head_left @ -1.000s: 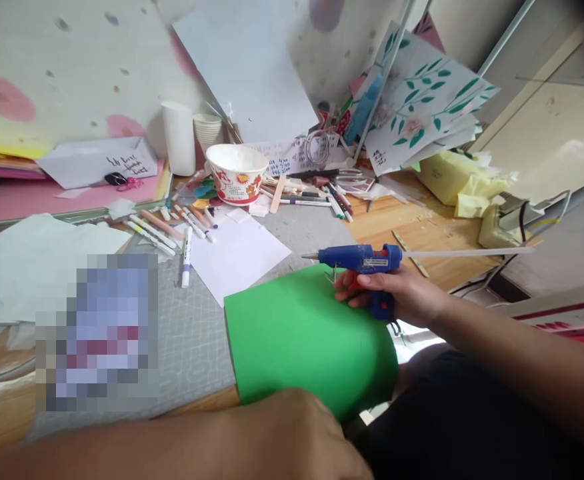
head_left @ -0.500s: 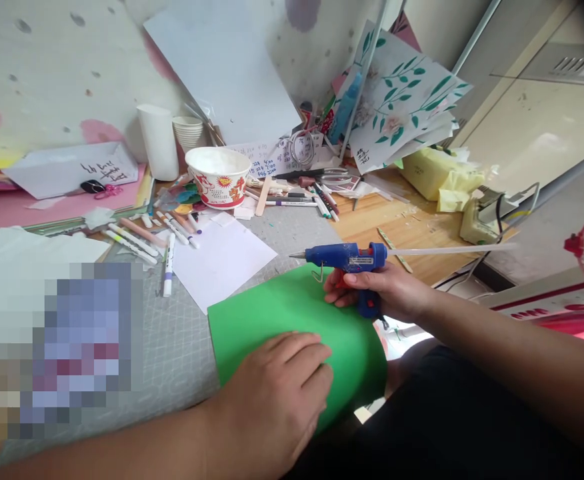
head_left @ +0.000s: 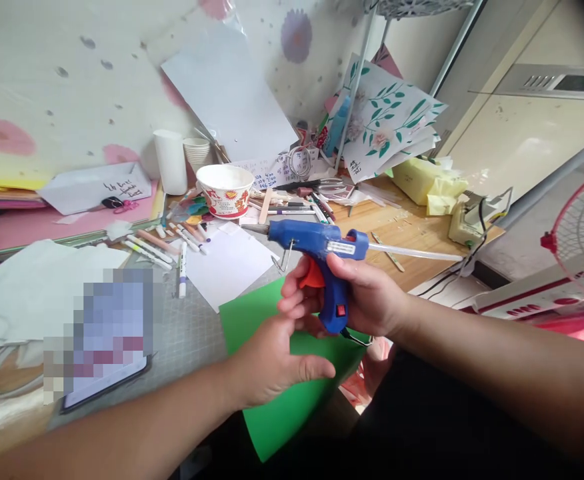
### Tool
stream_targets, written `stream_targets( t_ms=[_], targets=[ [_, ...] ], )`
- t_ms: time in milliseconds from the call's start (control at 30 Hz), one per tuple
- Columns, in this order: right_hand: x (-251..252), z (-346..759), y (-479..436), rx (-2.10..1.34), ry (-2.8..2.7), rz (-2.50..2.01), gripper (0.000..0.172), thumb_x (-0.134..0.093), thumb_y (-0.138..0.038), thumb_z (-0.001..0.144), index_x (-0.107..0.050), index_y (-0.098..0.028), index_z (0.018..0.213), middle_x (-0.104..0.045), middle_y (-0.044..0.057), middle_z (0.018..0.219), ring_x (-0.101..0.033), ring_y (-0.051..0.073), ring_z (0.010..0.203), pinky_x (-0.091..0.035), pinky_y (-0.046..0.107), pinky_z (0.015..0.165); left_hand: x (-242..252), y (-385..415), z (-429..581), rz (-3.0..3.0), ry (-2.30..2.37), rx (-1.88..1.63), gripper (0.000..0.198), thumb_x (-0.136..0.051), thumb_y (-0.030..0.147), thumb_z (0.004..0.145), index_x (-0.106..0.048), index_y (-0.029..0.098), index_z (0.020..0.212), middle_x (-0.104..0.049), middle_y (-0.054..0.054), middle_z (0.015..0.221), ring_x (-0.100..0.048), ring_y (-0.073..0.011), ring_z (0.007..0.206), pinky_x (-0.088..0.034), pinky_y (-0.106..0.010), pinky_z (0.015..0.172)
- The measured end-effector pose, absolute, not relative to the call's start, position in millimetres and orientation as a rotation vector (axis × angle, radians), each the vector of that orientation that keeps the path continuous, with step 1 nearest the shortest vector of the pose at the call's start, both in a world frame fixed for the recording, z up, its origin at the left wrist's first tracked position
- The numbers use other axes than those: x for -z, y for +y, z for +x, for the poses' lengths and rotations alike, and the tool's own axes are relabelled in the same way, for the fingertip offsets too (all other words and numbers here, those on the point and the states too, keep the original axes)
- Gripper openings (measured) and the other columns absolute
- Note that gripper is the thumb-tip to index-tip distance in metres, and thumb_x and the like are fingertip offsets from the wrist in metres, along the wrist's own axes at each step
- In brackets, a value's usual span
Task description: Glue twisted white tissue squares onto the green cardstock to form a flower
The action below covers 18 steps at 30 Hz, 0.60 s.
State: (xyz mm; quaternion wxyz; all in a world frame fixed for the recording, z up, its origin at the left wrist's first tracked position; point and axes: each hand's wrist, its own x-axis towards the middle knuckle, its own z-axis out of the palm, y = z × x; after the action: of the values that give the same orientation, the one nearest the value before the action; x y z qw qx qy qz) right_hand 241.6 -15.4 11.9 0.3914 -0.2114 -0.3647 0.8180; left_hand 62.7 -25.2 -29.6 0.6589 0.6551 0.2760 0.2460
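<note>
A blue hot glue gun (head_left: pixel 305 237) with an orange trigger is wrapped in my right hand (head_left: pixel 367 293). Its metal nozzle points left, and a clear glue stick (head_left: pixel 412 251) juts out of its back end. Just below the gun is my left hand (head_left: pixel 267 363), thumb spread apart from the fingers, whose tips reach up close to the right hand's fingers. I see nothing held in it. Under both hands a green sheet (head_left: pixel 272 427) hangs partly over the table's near edge, bending downward. A cord (head_left: pixel 356 339) leaves the bottom of the gun's handle.
White paper (head_left: pixel 227 260) lies on the grey cutting mat (head_left: pixel 192 340), with markers (head_left: pixel 183 270) scattered around it. A paper bowl (head_left: pixel 225 193) stands behind. A partly blurred phone (head_left: pixel 107 387) is at left. Toward the right are a power strip (head_left: pixel 465 220) and a pink fan (head_left: pixel 582 227).
My right hand has brought the glue gun left and nearer to me. The left hand has lifted off the green sheet and opened its thumb. The sheet has tilted down, and the view has shifted.
</note>
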Motion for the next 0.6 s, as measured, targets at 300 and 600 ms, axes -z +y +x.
stream_targets(
  t_ms=[300,600],
  targets=[
    [-7.2,226.2,-9.3,-2.004,-0.933,-0.566,0.046,-0.084,-0.055,0.070,-0.071,-0.016,0.089,-0.077,0.005,0.083,-0.077,0.023,0.082,-0.061,0.034,0.081,39.0,-29.2,65.9,1.450,0.766,-0.594,0.043,-0.065,0.059,0.087,-0.066,0.018,0.075,-0.060,0.001,0.060,-0.057,-0.0169,0.066,-0.044,-0.031,0.073],
    [19.3,262.3,16.7,-1.816,-0.895,-0.727,0.039,-0.079,-0.055,0.074,-0.071,-0.018,0.084,-0.078,0.006,0.084,-0.077,0.026,0.086,-0.059,0.039,0.086,35.7,-26.7,59.4,1.699,0.692,-0.471,0.033,-0.059,0.044,0.093,-0.068,0.021,0.072,-0.062,0.006,0.054,-0.060,-0.0136,0.063,-0.022,-0.050,0.118]
  ],
)
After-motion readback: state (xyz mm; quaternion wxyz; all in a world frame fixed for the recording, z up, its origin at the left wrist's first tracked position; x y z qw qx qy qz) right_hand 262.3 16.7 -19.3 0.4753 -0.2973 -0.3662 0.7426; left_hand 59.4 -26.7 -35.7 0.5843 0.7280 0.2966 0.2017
